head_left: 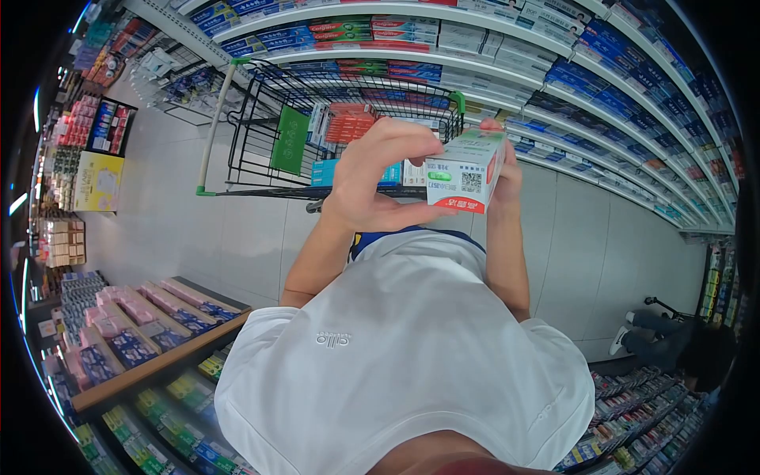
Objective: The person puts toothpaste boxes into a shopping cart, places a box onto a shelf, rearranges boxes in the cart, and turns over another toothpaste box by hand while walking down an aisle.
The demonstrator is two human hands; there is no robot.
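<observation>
A small box [467,176] in white, red and green is held up at chest height in front of my white shirt. Its end panel faces me, with a QR code and a green label on it. My left hand [370,174] curves round the box's left side, thumb along the lower edge and fingers near the upper one. From the right, my right hand [507,176] grips the same box, its fingers partly hidden behind it. Just beyond my hands stands a black wire shopping cart [257,131] holding red boxes [348,123], blue boxes [324,172] and a white box [414,174].
Shelves [443,57] packed with toothpaste cartons curve round the front and right. A display stand [158,360] with pink and blue packs is at the lower left. At the lower right, another person [661,344] is near low racks. A yellow sign [98,182] stands far left.
</observation>
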